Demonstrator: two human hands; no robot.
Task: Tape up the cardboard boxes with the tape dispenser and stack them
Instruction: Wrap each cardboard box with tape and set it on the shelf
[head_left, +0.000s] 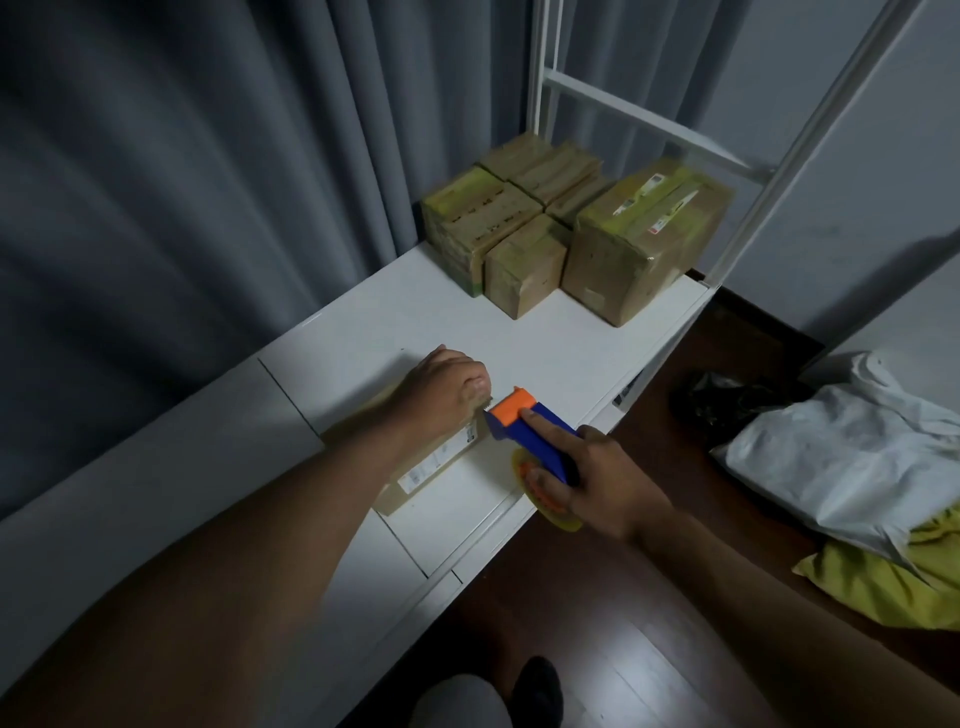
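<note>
We see the left hand (451, 385) curled over the far end of a box (434, 464) on the white table (530, 332), hiding most of its top. The right hand (605, 475) grips the dispenser (524, 423), forefinger laid straight along it, orange head at the box's edge; its tape roll (545, 499) is partly hidden. Taped boxes (566, 228) stand blurred at the table's far end.

The left hand (449, 387) hides most of the cardboard box (434, 462) (label unreadable).

A home room, likely a bedroom, is showing itself here: grey curtains (208, 182) are hanging at ten o'clock, dark wood flooring (597, 623) is running underfoot, and bagged clothing (852, 457) is lying at three o'clock beside a white shelf frame (623, 104).
</note>
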